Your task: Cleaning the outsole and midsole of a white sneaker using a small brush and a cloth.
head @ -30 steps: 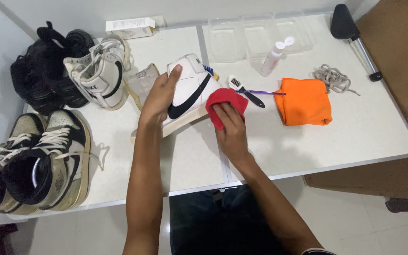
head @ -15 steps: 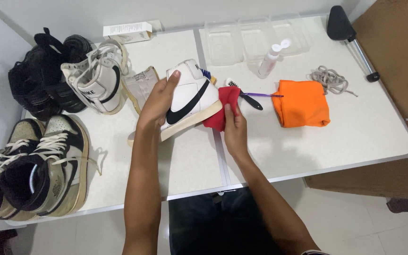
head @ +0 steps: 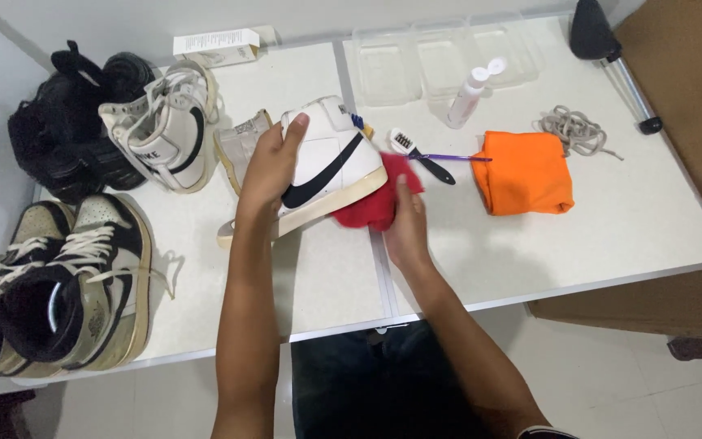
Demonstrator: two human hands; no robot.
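Fingers [head: 286,138] gripping white sneaker [head: 331,162], red cloth [head: 375,203] beneath

Left hand [head: 268,167]: grips the heel side of a white high-top sneaker with a black curved stripe [head: 327,167], tilted on the white tabletop [head: 611,228].
Right hand [head: 406,232]: presses a red cloth [head: 375,207] against the sneaker's sole edge.
Nearby: small black-handled brush [head: 420,154], folded orange cloth [head: 526,172], white spray bottle [head: 469,93].

We see a flat white rectangular cardboard box [head: 215,44] lying at the surface's far edge, behind the sneakers, and a white plastic squeeze bottle [head: 470,94] standing beside clear plastic trays [head: 440,58].
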